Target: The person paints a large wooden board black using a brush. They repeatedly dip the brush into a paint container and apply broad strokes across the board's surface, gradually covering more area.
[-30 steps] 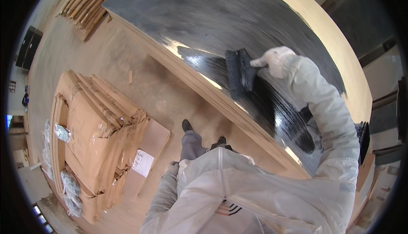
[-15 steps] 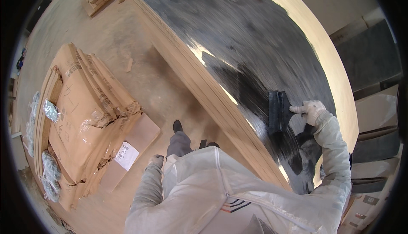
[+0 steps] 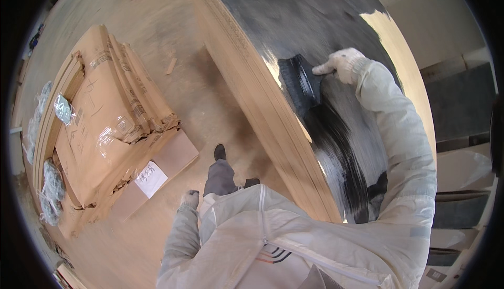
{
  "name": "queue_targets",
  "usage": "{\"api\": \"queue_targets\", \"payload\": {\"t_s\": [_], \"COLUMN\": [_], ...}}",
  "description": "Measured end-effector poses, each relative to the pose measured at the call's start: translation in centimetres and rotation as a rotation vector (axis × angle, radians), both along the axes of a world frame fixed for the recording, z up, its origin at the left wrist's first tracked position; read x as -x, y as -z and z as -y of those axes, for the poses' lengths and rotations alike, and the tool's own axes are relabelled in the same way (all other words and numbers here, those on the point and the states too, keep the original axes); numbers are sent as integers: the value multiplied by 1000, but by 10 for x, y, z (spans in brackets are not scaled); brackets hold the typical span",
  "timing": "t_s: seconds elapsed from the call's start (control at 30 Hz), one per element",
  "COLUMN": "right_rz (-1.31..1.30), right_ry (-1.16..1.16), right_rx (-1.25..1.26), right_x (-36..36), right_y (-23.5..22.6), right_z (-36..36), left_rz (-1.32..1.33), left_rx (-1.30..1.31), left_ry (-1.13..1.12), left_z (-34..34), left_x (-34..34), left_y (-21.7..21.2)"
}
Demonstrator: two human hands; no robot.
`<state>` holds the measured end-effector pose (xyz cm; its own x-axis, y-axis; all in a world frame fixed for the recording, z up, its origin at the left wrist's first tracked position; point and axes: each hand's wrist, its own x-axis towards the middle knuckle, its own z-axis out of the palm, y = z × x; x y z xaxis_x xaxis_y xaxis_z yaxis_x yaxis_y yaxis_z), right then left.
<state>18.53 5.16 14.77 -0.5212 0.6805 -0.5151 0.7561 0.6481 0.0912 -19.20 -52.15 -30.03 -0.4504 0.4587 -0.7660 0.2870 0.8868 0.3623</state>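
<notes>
My right hand (image 3: 344, 65), in a pale work glove, is closed round the handle of a wide, paint-blackened brush (image 3: 300, 84). The brush rests on the top board (image 3: 341, 21) of a tall stack, close to its left edge. Black paint covers much of that board, with a glossy wet streak (image 3: 344, 158) trailing from the brush toward my body. Bare yellowish surface shows along the right side and in patches at the left edge. Low at my left side, my left hand (image 3: 190, 200) hangs with its fingers curled in, touching nothing that I can see.
Layered brown board edges (image 3: 262, 116) form the stack's side. On the floor at left lie cardboard-wrapped packages (image 3: 105, 105) with a white paper sheet (image 3: 151, 179) and clear plastic bundles (image 3: 51, 192). Dark panels (image 3: 459, 110) stand at right. My shoe (image 3: 220, 152) is on the dusty floor.
My right hand has pushed the brush away from me and to the left, leaving a fresh black streak. The view has shifted slightly. My left hand stays low at my side.
</notes>
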Motion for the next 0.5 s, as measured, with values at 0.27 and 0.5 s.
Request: {"api": "queue_targets", "payload": {"t_s": [0.27,0.5], "right_rz": [113,83], "right_ry": [-288,-239], "right_rx": [-107,-37], "right_x": [28,-6], "right_y": [0,8], "right_z": [-9,-11], "left_rz": [66,60], "left_rx": [71,26], "left_ry": [-110,-146], "left_z": [51,38], "left_x": [-16,-18], "left_y": [10,15]}}
